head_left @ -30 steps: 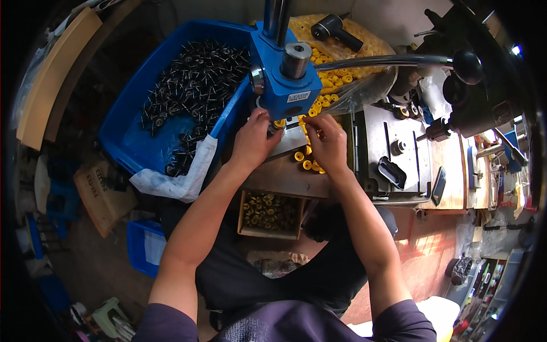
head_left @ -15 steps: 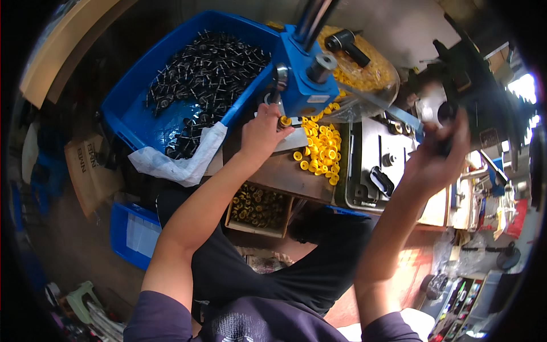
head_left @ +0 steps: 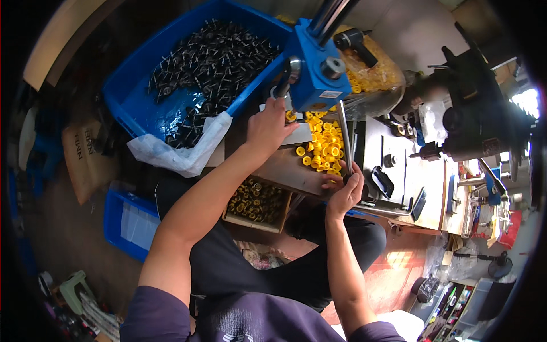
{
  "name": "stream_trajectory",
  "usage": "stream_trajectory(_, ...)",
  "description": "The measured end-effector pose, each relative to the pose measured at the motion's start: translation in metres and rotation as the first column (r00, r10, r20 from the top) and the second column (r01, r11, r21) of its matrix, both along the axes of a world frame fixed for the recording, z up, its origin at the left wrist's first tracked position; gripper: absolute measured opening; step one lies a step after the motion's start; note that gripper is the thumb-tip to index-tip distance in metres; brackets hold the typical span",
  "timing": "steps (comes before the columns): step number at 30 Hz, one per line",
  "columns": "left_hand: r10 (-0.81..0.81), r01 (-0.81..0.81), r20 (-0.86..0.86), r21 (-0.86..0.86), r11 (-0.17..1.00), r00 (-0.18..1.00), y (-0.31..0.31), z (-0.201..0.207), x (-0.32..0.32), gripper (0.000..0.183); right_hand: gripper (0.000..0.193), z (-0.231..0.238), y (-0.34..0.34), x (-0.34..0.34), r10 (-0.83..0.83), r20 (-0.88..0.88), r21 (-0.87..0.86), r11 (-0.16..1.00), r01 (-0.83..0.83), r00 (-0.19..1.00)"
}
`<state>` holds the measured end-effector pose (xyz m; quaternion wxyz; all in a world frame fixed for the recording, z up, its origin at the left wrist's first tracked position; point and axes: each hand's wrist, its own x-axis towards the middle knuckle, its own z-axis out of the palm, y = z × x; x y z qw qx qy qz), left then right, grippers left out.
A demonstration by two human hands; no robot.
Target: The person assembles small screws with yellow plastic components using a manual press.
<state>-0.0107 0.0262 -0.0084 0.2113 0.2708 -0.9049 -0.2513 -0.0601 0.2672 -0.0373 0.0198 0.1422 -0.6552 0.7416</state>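
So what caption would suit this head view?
Left hand at the blue press, right hand gripping its lever beside yellow caps.

There is one view only, from a camera worn on the head, looking steeply down and a little forward. It is close to the surface [head_left: 285,168], the forearms enter from the lower edge, and straight edges bend near the dark round rim

sleeves: short, dark purple | arms: 2, bare below (no gloves) | trousers: black
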Motion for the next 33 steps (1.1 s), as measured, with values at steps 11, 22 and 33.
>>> stream_trajectory(11, -0.008, 0.013, -0.09, 0.06, 0.998, 0.996, -0.005, 0.02, -0.005, 0.04, 0.047, 0.266, -0.048, -0.094, 0.432, -0.444, -0.323, 0.74, -0.59, 0.785)
stream_trajectory(22, 0.14, 0.167, -0.149, 0.978, -0.125, 0.979, -0.023, 0.017, 0.041, 0.035, 0.023, 0.023, -0.084, -0.126, 0.599, -0.29, 0.915, 0.402, 0.032, 0.746)
stream_trajectory(33, -0.123, 0.054, 0.09, 0.55, 0.834, 0.988, -0.114, 0.108, 0.095, 0.017, 0.007, -0.003, -0.093, -0.142, 0.586, -0.252, 0.934, 0.356, 0.034, 0.77)
